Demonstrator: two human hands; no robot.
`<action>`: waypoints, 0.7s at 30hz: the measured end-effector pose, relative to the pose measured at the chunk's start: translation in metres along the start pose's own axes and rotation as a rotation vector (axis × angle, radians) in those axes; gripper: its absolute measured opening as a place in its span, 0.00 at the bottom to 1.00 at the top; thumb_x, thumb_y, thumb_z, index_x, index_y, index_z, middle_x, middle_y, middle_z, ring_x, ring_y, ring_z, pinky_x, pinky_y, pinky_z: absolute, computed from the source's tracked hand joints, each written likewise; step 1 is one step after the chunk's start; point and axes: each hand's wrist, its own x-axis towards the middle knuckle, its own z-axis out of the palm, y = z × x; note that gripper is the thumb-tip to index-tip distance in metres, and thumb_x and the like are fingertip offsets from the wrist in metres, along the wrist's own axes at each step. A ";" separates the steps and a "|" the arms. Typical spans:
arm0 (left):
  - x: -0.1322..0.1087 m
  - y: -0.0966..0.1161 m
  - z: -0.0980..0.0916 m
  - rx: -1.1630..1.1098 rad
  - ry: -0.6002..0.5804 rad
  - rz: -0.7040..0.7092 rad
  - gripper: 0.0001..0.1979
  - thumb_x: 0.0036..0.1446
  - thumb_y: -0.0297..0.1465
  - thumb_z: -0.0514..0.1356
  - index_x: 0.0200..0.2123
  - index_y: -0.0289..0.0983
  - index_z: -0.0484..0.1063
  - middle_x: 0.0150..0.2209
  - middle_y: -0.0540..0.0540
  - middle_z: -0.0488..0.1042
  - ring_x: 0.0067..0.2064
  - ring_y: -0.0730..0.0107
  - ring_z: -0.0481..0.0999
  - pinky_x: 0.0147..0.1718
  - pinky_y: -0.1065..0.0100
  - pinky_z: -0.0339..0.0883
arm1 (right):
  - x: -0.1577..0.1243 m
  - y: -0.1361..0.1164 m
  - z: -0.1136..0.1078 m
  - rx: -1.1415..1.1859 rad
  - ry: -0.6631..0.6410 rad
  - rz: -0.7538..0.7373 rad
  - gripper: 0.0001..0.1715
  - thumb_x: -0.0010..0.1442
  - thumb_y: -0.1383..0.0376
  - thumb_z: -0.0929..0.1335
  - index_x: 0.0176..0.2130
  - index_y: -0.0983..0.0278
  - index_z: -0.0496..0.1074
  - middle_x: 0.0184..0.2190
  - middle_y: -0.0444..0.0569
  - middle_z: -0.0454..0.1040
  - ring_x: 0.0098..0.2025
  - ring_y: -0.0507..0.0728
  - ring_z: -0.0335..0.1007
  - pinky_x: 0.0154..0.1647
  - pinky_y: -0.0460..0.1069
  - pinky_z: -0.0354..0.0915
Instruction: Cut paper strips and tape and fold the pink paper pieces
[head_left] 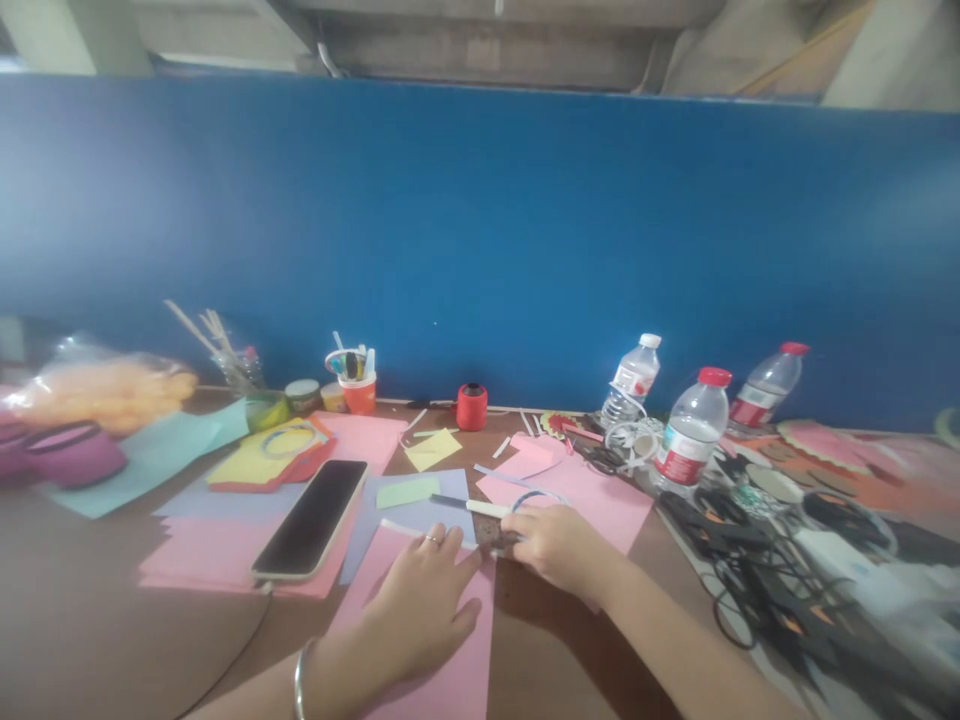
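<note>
Head view: a cluttered counter (112,620) is seen from above, with both hands at its near middle.
Pink sheet (457,680): it lies flat at six o'clock on the counter, on top of other coloured papers.
Long axis: it runs from six to twelve o'clock, with a slight lean; the far short edge points at the blue partition (480,230).
Left hand (424,600): it is laid flat and released on the sheet's far half, fingers spread toward one o'clock, nothing gripped.
Right hand (555,548): it is curled down at the sheet's far right corner, at three o'clock of the left hand, over something small and dark; whether anything is grasped cannot be told.
Step in hand: the sheet is judged to be pinned still while its far corner is worked.
Next move: steady downward pressure from the left hand is called for, so that the sheet is not skewed off its axis.
White-handled tool (472,506): it lies just beyond the fingertips at twelve o'clock, its length set from nine to three.
Phone (311,520): it is placed face up at ten o'clock of the left hand.
Blue ring (538,496): it is seen just past the right hand, on loose pink paper.
</note>
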 end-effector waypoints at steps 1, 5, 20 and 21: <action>0.000 0.000 0.001 -0.007 0.004 -0.004 0.22 0.56 0.36 0.48 0.54 0.40 0.62 0.48 0.37 0.64 0.51 0.49 0.60 0.47 0.50 0.56 | 0.000 0.000 0.001 -0.005 0.008 -0.001 0.12 0.61 0.65 0.63 0.29 0.59 0.74 0.36 0.44 0.73 0.32 0.52 0.66 0.30 0.47 0.56; 0.001 -0.002 0.000 -0.076 0.055 -0.025 0.19 0.57 0.34 0.48 0.52 0.43 0.64 0.46 0.40 0.65 0.48 0.53 0.62 0.46 0.52 0.56 | -0.001 0.002 0.004 -0.031 0.051 0.001 0.10 0.59 0.69 0.64 0.28 0.61 0.72 0.36 0.44 0.73 0.32 0.52 0.65 0.30 0.47 0.56; 0.056 -0.025 -0.007 -0.712 -0.037 0.115 0.10 0.50 0.27 0.52 0.30 0.39 0.74 0.32 0.48 0.71 0.36 0.65 0.68 0.37 0.65 0.59 | 0.006 0.004 -0.017 -0.049 0.195 0.027 0.10 0.63 0.67 0.61 0.37 0.60 0.72 0.30 0.44 0.72 0.29 0.51 0.65 0.26 0.46 0.54; 0.056 -0.027 -0.008 -0.767 -0.063 0.117 0.09 0.48 0.27 0.52 0.27 0.38 0.73 0.29 0.49 0.70 0.33 0.66 0.68 0.34 0.67 0.59 | 0.006 0.006 -0.021 -0.029 0.216 0.046 0.10 0.62 0.68 0.62 0.37 0.60 0.72 0.31 0.45 0.73 0.30 0.51 0.65 0.27 0.46 0.55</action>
